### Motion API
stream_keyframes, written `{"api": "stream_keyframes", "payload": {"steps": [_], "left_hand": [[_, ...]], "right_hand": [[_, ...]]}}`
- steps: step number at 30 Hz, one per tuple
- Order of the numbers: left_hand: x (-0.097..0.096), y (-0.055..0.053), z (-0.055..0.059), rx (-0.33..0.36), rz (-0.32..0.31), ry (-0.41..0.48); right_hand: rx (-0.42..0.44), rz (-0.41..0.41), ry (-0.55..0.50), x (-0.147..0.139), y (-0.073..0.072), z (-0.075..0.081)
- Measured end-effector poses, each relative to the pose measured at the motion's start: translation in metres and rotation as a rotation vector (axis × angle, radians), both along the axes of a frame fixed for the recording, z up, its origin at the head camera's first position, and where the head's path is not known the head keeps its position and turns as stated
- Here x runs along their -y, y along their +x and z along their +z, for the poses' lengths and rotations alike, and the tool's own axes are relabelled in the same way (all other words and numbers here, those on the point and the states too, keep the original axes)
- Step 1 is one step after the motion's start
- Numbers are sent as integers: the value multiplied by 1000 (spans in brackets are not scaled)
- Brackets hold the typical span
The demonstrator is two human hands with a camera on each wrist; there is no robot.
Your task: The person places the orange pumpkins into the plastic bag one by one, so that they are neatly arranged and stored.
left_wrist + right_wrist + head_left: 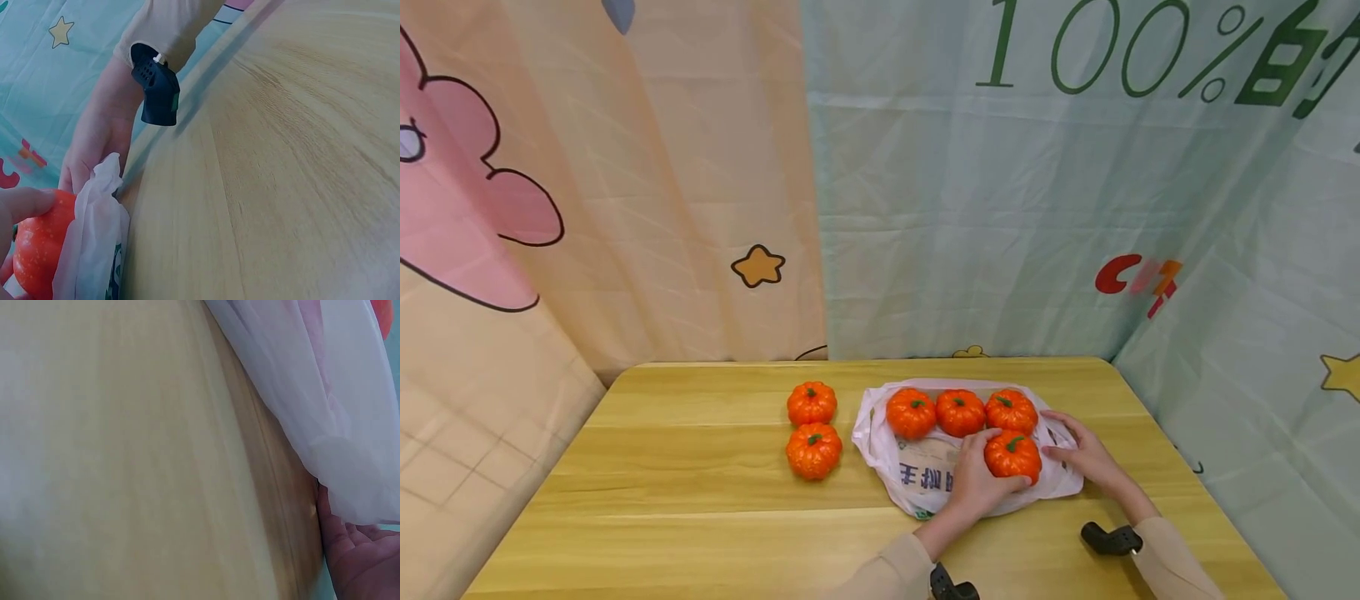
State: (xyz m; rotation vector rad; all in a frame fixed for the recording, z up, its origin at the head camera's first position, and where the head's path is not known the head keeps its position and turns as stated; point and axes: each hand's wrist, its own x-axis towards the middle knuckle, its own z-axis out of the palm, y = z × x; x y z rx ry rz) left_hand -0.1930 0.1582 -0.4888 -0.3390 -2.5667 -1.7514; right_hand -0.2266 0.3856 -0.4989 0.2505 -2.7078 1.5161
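Note:
My left hand [976,483] grips a small orange pumpkin [1012,457] with a green stem, thumb and fingers at its sides. This pumpkin is over the right part of a white plastic bag [925,501], which lies flat on the table with printing on it. Three similar pumpkins [960,413] stand in a row along the bag's far side. At the bag's right edge my right hand [1088,458] touches the plastic with extended fingers. In the right wrist view the bag [356,444] hides most of that hand's fingertips [369,532].
Two more orange pumpkins, a far one [812,403] and a near one [814,452], stand left of the bag on the wooden table [685,500]. Printed curtains [925,208] hang behind the table and at its sides. Each wrist carries a black device [1111,539].

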Motion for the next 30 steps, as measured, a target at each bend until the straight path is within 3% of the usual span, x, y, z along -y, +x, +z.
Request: {"api": "stream_keyframes", "payload": {"steps": [30], "left_hand": [[-4, 1, -5, 19, -59, 4]], "right_hand": [[-4, -7, -24, 0, 0, -2]]}}
